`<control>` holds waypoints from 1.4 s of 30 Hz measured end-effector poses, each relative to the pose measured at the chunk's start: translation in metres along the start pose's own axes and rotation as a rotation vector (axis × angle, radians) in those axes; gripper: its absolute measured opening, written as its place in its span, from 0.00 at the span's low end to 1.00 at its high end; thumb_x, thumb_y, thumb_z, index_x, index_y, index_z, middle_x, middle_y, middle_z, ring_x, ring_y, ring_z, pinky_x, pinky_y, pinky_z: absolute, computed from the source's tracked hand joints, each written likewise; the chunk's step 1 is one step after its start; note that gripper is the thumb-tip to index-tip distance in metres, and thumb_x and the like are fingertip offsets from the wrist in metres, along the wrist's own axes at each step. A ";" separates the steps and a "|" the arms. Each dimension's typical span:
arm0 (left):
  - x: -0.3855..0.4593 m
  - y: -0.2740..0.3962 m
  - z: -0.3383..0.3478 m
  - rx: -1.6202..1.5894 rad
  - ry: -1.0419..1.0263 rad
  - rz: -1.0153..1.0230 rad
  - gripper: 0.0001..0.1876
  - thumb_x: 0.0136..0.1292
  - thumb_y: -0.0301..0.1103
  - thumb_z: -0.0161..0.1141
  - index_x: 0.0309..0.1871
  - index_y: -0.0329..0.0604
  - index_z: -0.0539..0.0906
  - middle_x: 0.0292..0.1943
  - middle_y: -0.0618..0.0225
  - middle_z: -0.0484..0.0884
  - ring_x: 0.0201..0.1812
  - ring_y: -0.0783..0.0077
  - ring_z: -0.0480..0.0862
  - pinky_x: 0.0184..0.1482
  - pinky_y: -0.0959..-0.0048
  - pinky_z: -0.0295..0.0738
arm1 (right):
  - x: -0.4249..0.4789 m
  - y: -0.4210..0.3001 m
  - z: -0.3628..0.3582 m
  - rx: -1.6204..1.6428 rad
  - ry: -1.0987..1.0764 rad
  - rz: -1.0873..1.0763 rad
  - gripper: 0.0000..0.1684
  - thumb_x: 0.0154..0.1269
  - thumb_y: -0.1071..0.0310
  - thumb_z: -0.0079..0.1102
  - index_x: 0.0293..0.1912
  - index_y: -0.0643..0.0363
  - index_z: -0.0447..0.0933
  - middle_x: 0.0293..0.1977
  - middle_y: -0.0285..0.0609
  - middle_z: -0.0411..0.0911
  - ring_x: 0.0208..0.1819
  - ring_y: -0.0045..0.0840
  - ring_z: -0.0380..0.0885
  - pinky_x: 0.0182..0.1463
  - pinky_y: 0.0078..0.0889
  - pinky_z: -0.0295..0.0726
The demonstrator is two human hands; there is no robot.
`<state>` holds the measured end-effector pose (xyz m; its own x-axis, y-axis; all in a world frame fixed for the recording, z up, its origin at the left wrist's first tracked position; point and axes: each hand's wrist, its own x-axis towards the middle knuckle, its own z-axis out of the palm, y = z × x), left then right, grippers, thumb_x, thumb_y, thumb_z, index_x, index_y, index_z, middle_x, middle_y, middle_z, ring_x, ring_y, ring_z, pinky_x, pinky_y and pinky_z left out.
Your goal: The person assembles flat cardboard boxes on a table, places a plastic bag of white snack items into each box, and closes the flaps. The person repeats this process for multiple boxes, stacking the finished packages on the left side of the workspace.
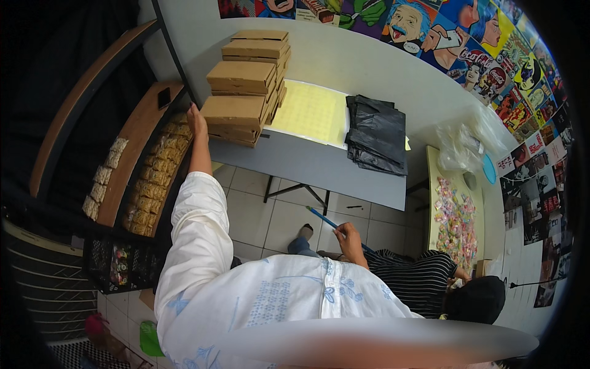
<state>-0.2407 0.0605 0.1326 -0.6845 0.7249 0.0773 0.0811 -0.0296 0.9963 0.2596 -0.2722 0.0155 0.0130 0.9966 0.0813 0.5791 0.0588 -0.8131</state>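
My left hand point(198, 123) reaches forward, fingers extended, beside the left side of stacked brown cardboard boxes point(236, 109); contact is hard to tell. The boxes stand in several layers on a grey table point(295, 159). Close to my waist, my right hand point(351, 242) has curled fingers over a blue rod point(322, 217). Whether it grips the rod is not clear. Yellow sheets point(309, 110) lie right of the boxes, followed by a pile of black plastic bags point(375, 133).
At left, a wooden-topped shelf point(133, 133) bears a phone point(164, 98) and packed snack bags point(152, 180). A black crate point(122, 265) sits below. A person in a striped shirt point(405, 272) bends at my right, near a table point(433, 203) with wrapped sweets point(454, 221).
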 end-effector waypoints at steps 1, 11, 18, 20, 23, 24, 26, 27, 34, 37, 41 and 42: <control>-0.003 -0.004 -0.002 -0.018 -0.008 -0.089 0.37 0.76 0.62 0.37 0.75 0.42 0.63 0.74 0.52 0.61 0.74 0.50 0.63 0.72 0.52 0.58 | 0.000 0.003 -0.002 -0.009 0.000 0.011 0.08 0.60 0.73 0.67 0.36 0.64 0.77 0.35 0.49 0.78 0.38 0.42 0.81 0.44 0.39 0.78; -0.011 -0.026 -0.019 -0.078 -0.212 -0.247 0.54 0.60 0.84 0.29 0.82 0.61 0.33 0.82 0.56 0.35 0.81 0.49 0.38 0.78 0.45 0.34 | 0.069 -0.036 0.015 0.158 -0.188 0.048 0.10 0.69 0.70 0.64 0.44 0.65 0.77 0.40 0.45 0.81 0.44 0.28 0.82 0.49 0.31 0.80; -0.017 -0.034 -0.014 -0.165 -0.183 -0.279 0.54 0.60 0.84 0.30 0.82 0.63 0.33 0.82 0.58 0.35 0.81 0.49 0.38 0.78 0.43 0.37 | 0.196 -0.142 0.057 0.411 -0.339 -0.270 0.39 0.71 0.67 0.61 0.74 0.56 0.52 0.65 0.56 0.69 0.68 0.42 0.69 0.70 0.42 0.70; -0.019 -0.040 -0.014 -0.169 -0.205 -0.296 0.52 0.61 0.84 0.27 0.81 0.66 0.31 0.82 0.61 0.32 0.81 0.49 0.37 0.78 0.41 0.35 | 0.219 -0.171 0.068 0.387 -0.350 -0.328 0.46 0.71 0.67 0.61 0.77 0.54 0.44 0.71 0.59 0.61 0.73 0.45 0.62 0.75 0.47 0.64; -0.012 -0.062 -0.029 -0.137 -0.214 -0.275 0.51 0.62 0.82 0.28 0.81 0.65 0.33 0.82 0.61 0.34 0.81 0.52 0.39 0.79 0.44 0.35 | 0.241 -0.200 0.096 0.392 -0.337 -0.396 0.52 0.68 0.66 0.64 0.78 0.59 0.39 0.74 0.63 0.52 0.76 0.49 0.55 0.78 0.44 0.55; -0.019 -0.058 -0.017 -0.111 -0.225 -0.310 0.51 0.64 0.81 0.28 0.82 0.62 0.34 0.82 0.61 0.37 0.81 0.54 0.41 0.79 0.47 0.37 | 0.250 -0.197 0.100 0.376 -0.307 -0.399 0.54 0.66 0.66 0.65 0.78 0.62 0.38 0.75 0.65 0.50 0.76 0.50 0.53 0.79 0.43 0.52; -0.016 -0.064 -0.019 -0.087 -0.238 -0.293 0.51 0.64 0.81 0.28 0.82 0.60 0.35 0.82 0.60 0.39 0.81 0.53 0.42 0.79 0.47 0.38 | 0.260 -0.195 0.118 0.403 -0.350 -0.415 0.55 0.67 0.65 0.65 0.78 0.59 0.35 0.77 0.61 0.45 0.78 0.49 0.50 0.80 0.43 0.51; -0.013 -0.069 -0.020 -0.080 -0.238 -0.282 0.51 0.64 0.80 0.28 0.82 0.58 0.35 0.82 0.59 0.39 0.81 0.53 0.43 0.79 0.48 0.39 | 0.263 -0.196 0.124 0.414 -0.375 -0.430 0.56 0.68 0.65 0.65 0.79 0.58 0.34 0.78 0.59 0.43 0.78 0.48 0.48 0.80 0.44 0.51; -0.032 -0.085 -0.009 -0.199 -0.196 -0.192 0.53 0.64 0.81 0.28 0.82 0.52 0.41 0.82 0.57 0.43 0.81 0.54 0.46 0.78 0.50 0.37 | 0.261 -0.188 0.126 0.372 -0.347 -0.524 0.57 0.65 0.67 0.67 0.78 0.61 0.35 0.77 0.60 0.43 0.79 0.47 0.44 0.81 0.41 0.46; -0.049 -0.078 0.002 -0.206 -0.100 -0.160 0.55 0.64 0.82 0.27 0.81 0.47 0.44 0.82 0.55 0.42 0.81 0.54 0.46 0.79 0.52 0.36 | 0.265 -0.180 0.121 0.365 -0.369 -0.508 0.57 0.64 0.69 0.67 0.78 0.60 0.35 0.76 0.63 0.46 0.78 0.49 0.49 0.80 0.43 0.51; -0.082 -0.055 0.022 -0.166 -0.027 -0.017 0.52 0.68 0.77 0.31 0.81 0.45 0.37 0.82 0.54 0.37 0.81 0.54 0.43 0.79 0.54 0.40 | 0.269 -0.169 0.106 0.507 -0.412 -0.398 0.58 0.62 0.72 0.67 0.78 0.59 0.35 0.74 0.65 0.51 0.73 0.49 0.60 0.75 0.46 0.62; -0.067 -0.076 0.010 -0.069 0.042 0.038 0.50 0.71 0.73 0.33 0.81 0.45 0.33 0.81 0.52 0.35 0.81 0.54 0.42 0.79 0.53 0.41 | 0.268 -0.165 0.105 0.506 -0.380 -0.398 0.58 0.62 0.73 0.67 0.78 0.59 0.35 0.73 0.66 0.53 0.72 0.49 0.63 0.74 0.46 0.64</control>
<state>-0.1941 0.0212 0.0518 -0.7115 0.6933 0.1148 0.0579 -0.1050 0.9928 0.0820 -0.0084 0.1114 -0.4553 0.8403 0.2941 0.0345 0.3468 -0.9373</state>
